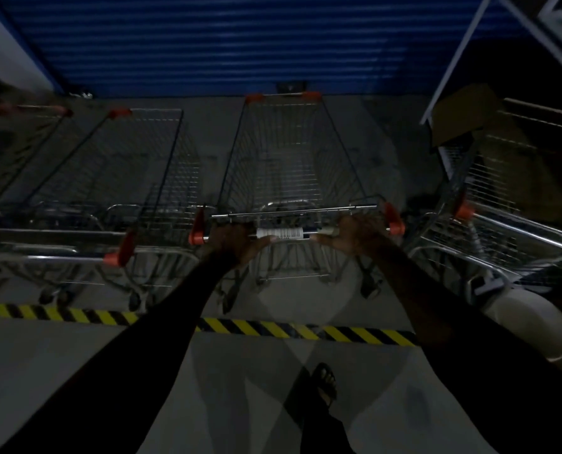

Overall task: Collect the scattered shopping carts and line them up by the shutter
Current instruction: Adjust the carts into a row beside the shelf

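Observation:
A wire shopping cart (289,158) with orange corner caps stands straight ahead, its nose close to the blue shutter (240,44). My left hand (237,239) and my right hand (355,235) both grip its handle bar (281,233), one on each side of a white barcode label. Two more carts (116,178) stand side by side to the left, also facing the shutter. Another cart (515,204) sits at an angle on the right, holding cardboard.
A yellow-and-black hazard stripe (273,327) crosses the floor under my arms. A white metal rack frame (463,60) rises at the right by the shutter. A pale rounded object (531,326) lies low on the right. My sandalled foot (325,381) shows below.

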The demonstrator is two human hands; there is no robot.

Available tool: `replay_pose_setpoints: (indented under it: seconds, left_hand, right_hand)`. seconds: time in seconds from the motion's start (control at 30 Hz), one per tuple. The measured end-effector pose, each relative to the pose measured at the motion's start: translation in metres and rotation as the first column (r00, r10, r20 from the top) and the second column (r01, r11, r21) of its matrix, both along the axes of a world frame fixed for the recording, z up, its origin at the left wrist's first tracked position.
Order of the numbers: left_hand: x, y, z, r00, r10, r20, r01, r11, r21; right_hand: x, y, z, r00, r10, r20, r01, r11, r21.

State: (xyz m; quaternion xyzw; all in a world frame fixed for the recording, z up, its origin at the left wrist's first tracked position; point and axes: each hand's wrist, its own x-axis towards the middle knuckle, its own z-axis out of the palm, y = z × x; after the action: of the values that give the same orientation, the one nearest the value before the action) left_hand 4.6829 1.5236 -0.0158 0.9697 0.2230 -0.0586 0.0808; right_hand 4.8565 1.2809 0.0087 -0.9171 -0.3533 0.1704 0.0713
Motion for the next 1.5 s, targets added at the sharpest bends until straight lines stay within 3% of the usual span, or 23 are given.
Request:
replay_pose_setpoints:
  seconds: [0.13, 0.3, 0.43, 0.53, 0.67, 0.77, 0.9, 1.13, 1.27, 1.43, 1.5]
  left_hand:
    - [-0.066, -0.002, 0.0, 0.998, -0.015, -0.062, 0.019, 0.998, 0.062]
    - [-0.154, -0.013, 0.015, 0.996, -0.074, 0.044, 0.074, 0.997, -0.012]
    - [-0.212, -0.023, 0.018, 0.985, -0.155, 0.074, 0.153, 0.988, 0.027]
    - [-0.249, -0.032, 0.024, 0.977, -0.211, 0.041, 0.211, 0.977, 0.02]
    - [-0.294, -0.042, 0.019, 0.973, -0.227, -0.034, 0.228, 0.973, 0.023]
    - [-0.325, -0.047, 0.008, 0.971, -0.231, -0.064, 0.227, 0.972, -0.056]
    - [-0.362, -0.062, 0.018, 0.96, -0.267, -0.083, 0.269, 0.963, 0.015]
    - [-0.396, -0.078, 0.02, 0.962, -0.266, -0.056, 0.271, 0.955, 0.122]
    - [-0.403, -0.084, 0.011, 0.95, -0.309, -0.05, 0.313, 0.935, 0.167]
    - [-0.402, -0.087, 0.01, 0.941, -0.331, 0.068, 0.322, 0.939, 0.122]
    - [-0.393, -0.082, 0.011, 0.944, -0.329, 0.038, 0.324, 0.941, 0.093]
  right_hand:
    - [-0.073, -0.002, 0.013, 0.998, -0.029, 0.047, 0.033, 0.996, -0.088]
    - [-0.159, -0.018, 0.008, 1.0, -0.012, -0.01, 0.012, 0.999, -0.04]
    - [-0.219, -0.032, 0.01, 0.996, 0.049, 0.079, -0.042, 0.996, -0.082]
    - [-0.258, -0.043, 0.005, 0.995, 0.046, 0.087, -0.04, 0.996, -0.075]
    - [-0.311, -0.063, 0.008, 0.972, 0.062, 0.226, -0.056, 0.998, -0.03]
    - [-0.334, -0.079, -0.013, 0.97, 0.079, 0.229, -0.066, 0.996, -0.068]
    - [-0.364, -0.095, -0.034, 0.955, 0.127, 0.269, -0.105, 0.99, -0.094]
    - [-0.404, -0.109, -0.025, 0.966, 0.056, 0.252, -0.052, 0.998, -0.02]
    - [-0.426, -0.12, -0.008, 0.939, 0.001, 0.344, 0.003, 1.0, -0.012]
    - [-0.421, -0.124, -0.005, 0.915, 0.007, 0.404, 0.02, 0.998, -0.064]
    - [-0.414, -0.122, -0.008, 0.917, 0.01, 0.4, 0.014, 0.998, -0.058]
